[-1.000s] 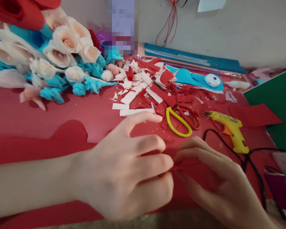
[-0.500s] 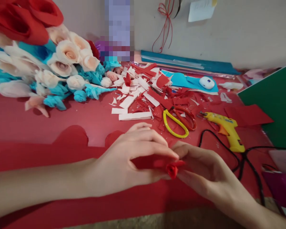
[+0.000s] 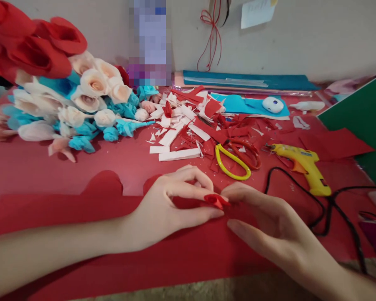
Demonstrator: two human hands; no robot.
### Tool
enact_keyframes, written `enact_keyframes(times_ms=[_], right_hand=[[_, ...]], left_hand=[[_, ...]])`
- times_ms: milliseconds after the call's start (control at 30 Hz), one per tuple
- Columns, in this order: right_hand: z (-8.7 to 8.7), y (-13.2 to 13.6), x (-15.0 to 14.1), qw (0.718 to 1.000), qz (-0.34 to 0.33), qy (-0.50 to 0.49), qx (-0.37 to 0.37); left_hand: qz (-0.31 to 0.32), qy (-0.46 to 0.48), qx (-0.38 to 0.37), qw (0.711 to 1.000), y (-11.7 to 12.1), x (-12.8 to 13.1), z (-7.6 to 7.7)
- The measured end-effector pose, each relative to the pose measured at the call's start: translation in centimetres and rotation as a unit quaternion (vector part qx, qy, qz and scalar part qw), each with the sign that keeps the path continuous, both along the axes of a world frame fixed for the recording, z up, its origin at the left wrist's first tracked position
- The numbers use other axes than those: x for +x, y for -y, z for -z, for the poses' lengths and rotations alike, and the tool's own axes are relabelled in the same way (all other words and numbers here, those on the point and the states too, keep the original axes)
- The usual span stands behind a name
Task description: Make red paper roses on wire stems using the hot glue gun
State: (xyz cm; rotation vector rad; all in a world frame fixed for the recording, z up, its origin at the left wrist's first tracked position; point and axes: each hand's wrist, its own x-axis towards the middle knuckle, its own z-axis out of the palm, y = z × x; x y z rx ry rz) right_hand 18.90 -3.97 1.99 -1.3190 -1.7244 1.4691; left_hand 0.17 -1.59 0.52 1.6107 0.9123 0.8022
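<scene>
A small red paper rose (image 3: 215,200), rolled into a spiral, is held in my left hand (image 3: 172,205), between the thumb below and the fingers above. The fingertips of my right hand (image 3: 266,217) are at the rose's right end; whether they touch it I cannot tell. Its thumb stands apart from the fingers, so that hand is open. Under both hands lies a large red sheet (image 3: 113,267). Rounded red cut pieces (image 3: 105,182) stick out beyond the sheet's far edge.
Scissors (image 3: 233,163) with yellow and red handles lie by a heap of paper scraps (image 3: 179,154). To the right are a yellow glue gun (image 3: 307,165), a black cable (image 3: 329,213) and a green board (image 3: 360,129). Paper flowers (image 3: 95,83) fill the back left.
The rose has turned over sideways and shifted a little left and up in my left hand. My right thumb has come away from it. The view has shifted slightly.
</scene>
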Motion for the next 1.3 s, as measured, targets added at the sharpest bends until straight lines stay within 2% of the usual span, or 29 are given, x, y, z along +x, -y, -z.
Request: enact_keyframes(times_ms=[300,467,933,1300], right_hand=[[0.17,-0.06,-0.21,0.989,0.008,0.052,0.139],[0.25,-0.04,-0.67,0.981,0.017,0.079,0.178],[0.06,-0.03,-0.82,0.989,-0.007,0.052,0.139],[0.13,0.27,-0.45,0.994,-0.035,0.042,0.095]], left_hand=[[-0.012,0.063,-0.08,0.995,0.02,0.17,0.21],[-0.018,0.09,-0.114,0.989,0.17,0.2,0.17],[-0.007,0.136,-0.175,0.975,0.43,0.39,0.28],[0.011,0.138,-0.154,0.978,0.43,0.39,0.06]])
